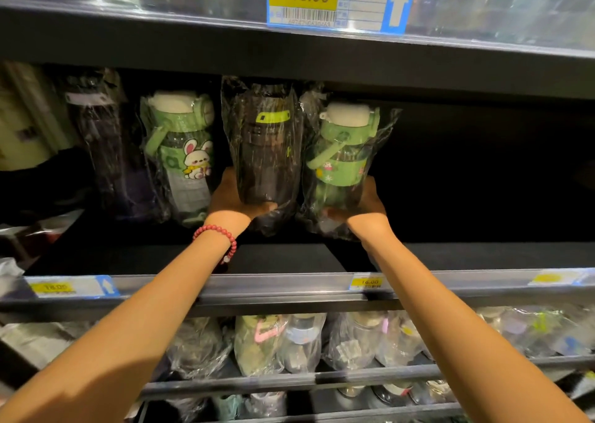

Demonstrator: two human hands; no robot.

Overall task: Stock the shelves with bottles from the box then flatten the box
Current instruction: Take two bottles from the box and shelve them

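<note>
On the dark middle shelf, left hand grips an upright black bottle, right hand an upright green bottle, fingers curled round the bases, caps upward.

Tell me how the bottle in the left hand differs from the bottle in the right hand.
The left hand grips a dark bottle with a small green tab near its top; the right hand grips a green bottle with a white lid. The dark bottle shows no strap; the green bottle has a green strap. Both stand upright in clear plastic bags, side by side.
</note>
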